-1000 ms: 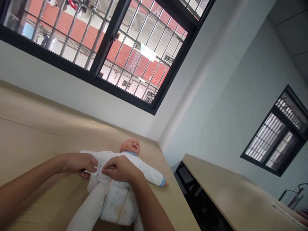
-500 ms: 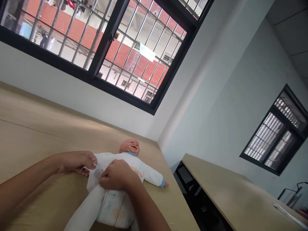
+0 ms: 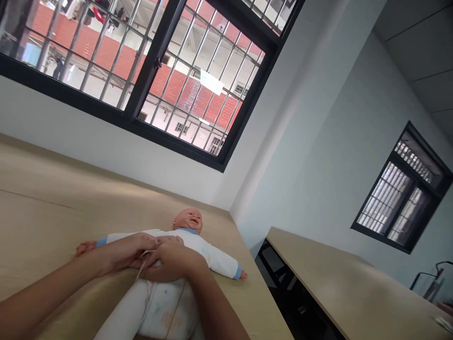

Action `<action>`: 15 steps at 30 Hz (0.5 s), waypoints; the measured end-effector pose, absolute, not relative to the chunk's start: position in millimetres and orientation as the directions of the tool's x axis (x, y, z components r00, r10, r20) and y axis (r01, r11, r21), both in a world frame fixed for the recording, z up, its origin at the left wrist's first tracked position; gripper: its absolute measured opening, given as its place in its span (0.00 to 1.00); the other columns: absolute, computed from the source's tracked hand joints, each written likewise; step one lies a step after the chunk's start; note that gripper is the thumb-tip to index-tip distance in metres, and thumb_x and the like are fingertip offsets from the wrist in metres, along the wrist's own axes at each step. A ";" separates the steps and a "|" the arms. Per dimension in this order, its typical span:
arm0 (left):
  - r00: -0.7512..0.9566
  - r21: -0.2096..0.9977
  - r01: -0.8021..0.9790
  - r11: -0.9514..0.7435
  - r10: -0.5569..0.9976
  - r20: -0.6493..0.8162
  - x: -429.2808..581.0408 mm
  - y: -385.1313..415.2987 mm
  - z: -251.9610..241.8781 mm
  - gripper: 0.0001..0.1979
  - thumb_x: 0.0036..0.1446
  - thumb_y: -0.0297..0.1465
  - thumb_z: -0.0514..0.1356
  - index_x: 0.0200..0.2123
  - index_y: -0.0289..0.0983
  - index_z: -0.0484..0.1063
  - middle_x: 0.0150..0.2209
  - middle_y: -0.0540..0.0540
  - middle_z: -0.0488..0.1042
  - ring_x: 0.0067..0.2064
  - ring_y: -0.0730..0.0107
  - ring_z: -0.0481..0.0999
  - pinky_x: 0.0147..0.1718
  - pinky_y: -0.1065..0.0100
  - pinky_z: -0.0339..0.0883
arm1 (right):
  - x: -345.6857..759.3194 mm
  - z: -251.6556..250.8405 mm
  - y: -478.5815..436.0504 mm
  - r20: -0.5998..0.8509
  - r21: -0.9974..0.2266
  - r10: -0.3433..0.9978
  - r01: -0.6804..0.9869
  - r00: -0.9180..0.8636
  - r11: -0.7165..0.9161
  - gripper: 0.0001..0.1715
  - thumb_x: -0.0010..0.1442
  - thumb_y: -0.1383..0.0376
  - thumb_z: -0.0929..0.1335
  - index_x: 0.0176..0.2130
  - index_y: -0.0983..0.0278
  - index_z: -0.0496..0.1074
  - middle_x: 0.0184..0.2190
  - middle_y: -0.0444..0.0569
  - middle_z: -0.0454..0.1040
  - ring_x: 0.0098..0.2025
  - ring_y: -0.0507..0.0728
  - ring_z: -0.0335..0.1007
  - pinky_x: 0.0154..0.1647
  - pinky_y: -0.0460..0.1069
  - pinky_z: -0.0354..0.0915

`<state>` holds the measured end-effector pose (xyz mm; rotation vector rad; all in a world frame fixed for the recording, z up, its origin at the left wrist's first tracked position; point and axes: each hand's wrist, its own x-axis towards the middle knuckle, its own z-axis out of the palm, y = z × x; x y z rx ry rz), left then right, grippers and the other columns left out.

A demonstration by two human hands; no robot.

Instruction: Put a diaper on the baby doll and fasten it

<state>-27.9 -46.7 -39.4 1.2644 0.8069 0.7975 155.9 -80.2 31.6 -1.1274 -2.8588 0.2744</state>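
A baby doll (image 3: 189, 220) lies on its back, arms spread, in a white top (image 3: 221, 259) with blue collar and cuffs. Around its hips is a white printed diaper (image 3: 166, 307); white covers its leg (image 3: 123, 309). My left hand (image 3: 136, 249) is at the doll's waist, fingers closed on the thin white side edge of the diaper. Right beside it and touching it, my right hand (image 3: 173, 259) has its fingers curled at the diaper's upper edge. The hands hide the fingertips and most of the waist.
The doll lies on a tan padded surface (image 3: 53, 226) against the wall. A dark gap with black, glossy parts (image 3: 283, 274) separates it from another tan surface (image 3: 347, 278) at right. A barred, dark-framed window (image 3: 191, 89) is above.
My left hand has moved right, from the doll's side to the waist against my right hand, bringing the white edge inward. The doll's arm at left now shows.
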 end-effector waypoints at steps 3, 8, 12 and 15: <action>0.571 0.970 -0.125 0.211 0.814 -0.103 -22.4 -48.4 -37.1 0.11 0.48 0.36 0.72 0.30 0.34 0.81 0.30 0.47 0.76 0.32 0.69 0.71 0.33 0.72 0.71 | 162.3 38.9 -72.1 -0.034 -0.353 0.637 0.605 -0.770 0.714 0.05 0.63 0.63 0.75 0.36 0.54 0.87 0.43 0.41 0.84 0.50 0.56 0.75 0.52 0.47 0.65; 0.507 0.980 -0.106 0.168 0.857 -0.092 -16.8 -50.1 -36.5 0.10 0.44 0.33 0.71 0.27 0.37 0.75 0.27 0.51 0.71 0.30 0.71 0.65 0.30 0.72 0.63 | 175.1 53.3 -64.8 0.078 -0.669 0.682 0.469 -0.727 0.577 0.08 0.65 0.62 0.74 0.35 0.62 0.85 0.37 0.44 0.82 0.42 0.54 0.75 0.43 0.44 0.65; 0.533 0.999 0.044 -0.004 0.846 -0.020 -12.2 -50.3 -35.9 0.13 0.48 0.36 0.67 0.25 0.39 0.66 0.23 0.55 0.63 0.26 0.73 0.54 0.26 0.69 0.49 | 173.3 44.3 -57.8 0.189 -0.823 0.872 0.411 -0.452 0.391 0.08 0.62 0.68 0.73 0.30 0.64 0.81 0.28 0.43 0.77 0.34 0.52 0.72 0.37 0.45 0.64; 0.546 0.977 0.112 -0.181 0.833 0.091 -3.5 -52.6 -33.4 0.11 0.49 0.38 0.63 0.25 0.40 0.65 0.24 0.54 0.62 0.27 0.70 0.55 0.28 0.67 0.49 | 167.2 28.6 -48.1 0.124 -0.893 0.939 0.377 -0.320 0.246 0.12 0.61 0.70 0.71 0.25 0.64 0.76 0.25 0.42 0.74 0.29 0.51 0.70 0.35 0.46 0.65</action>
